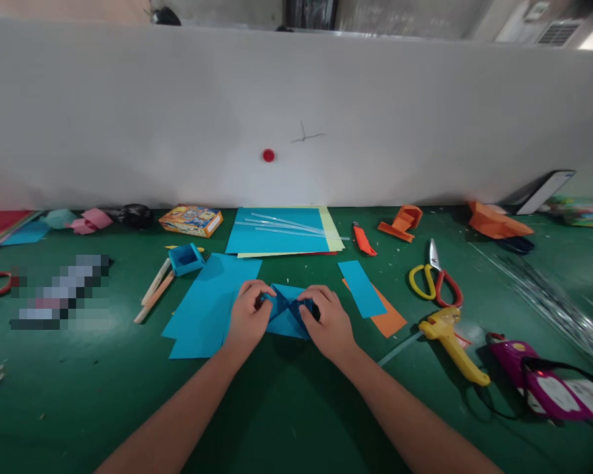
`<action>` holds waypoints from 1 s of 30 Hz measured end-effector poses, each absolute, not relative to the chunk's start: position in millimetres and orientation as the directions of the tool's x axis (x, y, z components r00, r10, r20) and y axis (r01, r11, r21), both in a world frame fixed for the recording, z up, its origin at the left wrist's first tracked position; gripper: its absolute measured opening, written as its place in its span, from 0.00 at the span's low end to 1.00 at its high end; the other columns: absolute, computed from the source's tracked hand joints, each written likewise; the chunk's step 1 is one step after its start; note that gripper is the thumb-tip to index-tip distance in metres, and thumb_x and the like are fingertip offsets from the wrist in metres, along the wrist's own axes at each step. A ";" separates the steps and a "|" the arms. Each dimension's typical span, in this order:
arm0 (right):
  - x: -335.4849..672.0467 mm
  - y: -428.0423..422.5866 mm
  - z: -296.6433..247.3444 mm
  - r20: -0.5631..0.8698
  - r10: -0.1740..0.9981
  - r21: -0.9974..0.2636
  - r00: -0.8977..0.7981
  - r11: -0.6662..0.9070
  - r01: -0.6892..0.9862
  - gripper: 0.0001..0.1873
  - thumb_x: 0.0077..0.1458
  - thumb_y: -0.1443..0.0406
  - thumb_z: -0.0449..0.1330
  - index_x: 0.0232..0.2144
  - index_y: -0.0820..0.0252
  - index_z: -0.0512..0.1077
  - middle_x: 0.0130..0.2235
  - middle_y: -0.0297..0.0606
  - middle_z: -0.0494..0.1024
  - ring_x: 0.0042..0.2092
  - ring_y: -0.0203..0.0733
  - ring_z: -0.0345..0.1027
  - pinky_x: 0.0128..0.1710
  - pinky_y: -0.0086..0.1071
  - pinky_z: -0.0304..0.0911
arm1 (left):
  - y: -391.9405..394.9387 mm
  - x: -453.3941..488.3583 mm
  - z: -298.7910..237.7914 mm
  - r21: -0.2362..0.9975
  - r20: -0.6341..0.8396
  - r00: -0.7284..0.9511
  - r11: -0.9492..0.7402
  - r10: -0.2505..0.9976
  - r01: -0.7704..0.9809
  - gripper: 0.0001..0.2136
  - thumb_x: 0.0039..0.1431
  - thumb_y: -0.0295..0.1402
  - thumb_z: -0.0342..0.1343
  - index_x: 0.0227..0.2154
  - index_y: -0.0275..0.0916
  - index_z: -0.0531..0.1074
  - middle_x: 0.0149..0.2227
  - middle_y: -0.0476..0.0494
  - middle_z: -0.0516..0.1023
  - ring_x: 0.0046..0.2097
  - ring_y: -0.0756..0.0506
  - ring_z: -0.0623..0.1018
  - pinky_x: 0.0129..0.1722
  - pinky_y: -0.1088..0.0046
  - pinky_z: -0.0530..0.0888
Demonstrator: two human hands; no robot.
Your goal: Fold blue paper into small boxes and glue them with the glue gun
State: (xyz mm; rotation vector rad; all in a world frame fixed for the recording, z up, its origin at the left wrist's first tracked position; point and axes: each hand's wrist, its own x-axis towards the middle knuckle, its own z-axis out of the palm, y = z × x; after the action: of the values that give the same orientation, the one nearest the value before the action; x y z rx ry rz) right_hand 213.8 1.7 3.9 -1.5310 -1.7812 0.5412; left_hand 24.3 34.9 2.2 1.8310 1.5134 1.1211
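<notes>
Head camera, as I watch remotely: the left hand (251,309) and right hand (329,322) each pinch one side of a blue folded paper (287,324) between them, above the green counter (271,408). I judge the folding partway: creased flaps (279,304) draw toward the middle but seem raised, not pressed flat. Blue sheets (210,296) crowd the left hand most. Right of the right hand lie a blue strip (362,289), scissors (435,264) and a glue gun (449,336).

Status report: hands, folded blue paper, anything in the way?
Left hand, right hand gripping folded blue paper. Its middle uncovered. Blue sheets beside left hand.
</notes>
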 end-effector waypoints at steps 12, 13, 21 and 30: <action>218.0 0.9 -1.4 0.284 0.951 -0.644 -0.121 0.283 0.711 0.14 0.62 0.63 0.55 0.47 0.53 0.76 0.54 0.40 0.74 0.52 0.50 0.66 0.48 0.42 0.68 | 27.9 27.5 7.4 0.647 0.253 0.319 -0.405 0.913 0.646 0.13 0.60 0.27 0.53 0.47 0.43 0.70 0.49 0.43 0.70 0.33 0.50 0.76 0.32 0.73 0.76; 219.7 -0.7 -2.3 0.290 0.945 -0.619 -0.152 0.306 0.723 0.15 0.62 0.64 0.54 0.49 0.54 0.76 0.55 0.40 0.75 0.53 0.51 0.66 0.50 0.43 0.67 | 26.6 26.7 6.8 0.602 0.249 0.381 -0.450 0.891 0.659 0.14 0.60 0.28 0.53 0.49 0.43 0.69 0.50 0.42 0.71 0.37 0.49 0.77 0.36 0.71 0.77; 233.9 -21.0 -0.4 0.195 0.879 -0.411 -0.434 0.475 0.778 0.25 0.64 0.61 0.54 0.62 0.56 0.67 0.64 0.41 0.68 0.61 0.56 0.57 0.59 0.52 0.58 | 14.8 21.8 -2.3 0.346 0.224 0.546 -0.590 0.807 0.730 0.12 0.66 0.31 0.50 0.49 0.41 0.73 0.54 0.39 0.73 0.54 0.38 0.73 0.54 0.54 0.74; 236.3 -19.3 11.9 0.092 0.885 -0.340 -0.456 0.458 0.821 0.26 0.64 0.56 0.55 0.62 0.51 0.65 0.65 0.39 0.66 0.62 0.56 0.56 0.57 0.53 0.56 | 13.2 11.5 1.2 0.254 0.214 0.707 -0.737 0.674 0.626 0.17 0.66 0.33 0.52 0.56 0.39 0.71 0.57 0.38 0.75 0.56 0.37 0.73 0.56 0.53 0.74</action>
State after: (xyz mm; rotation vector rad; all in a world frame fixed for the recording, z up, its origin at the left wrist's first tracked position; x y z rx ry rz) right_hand 236.3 -19.3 11.9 -1.4692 -2.4541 0.3605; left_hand 11.5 13.2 1.2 2.7501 1.0561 0.4408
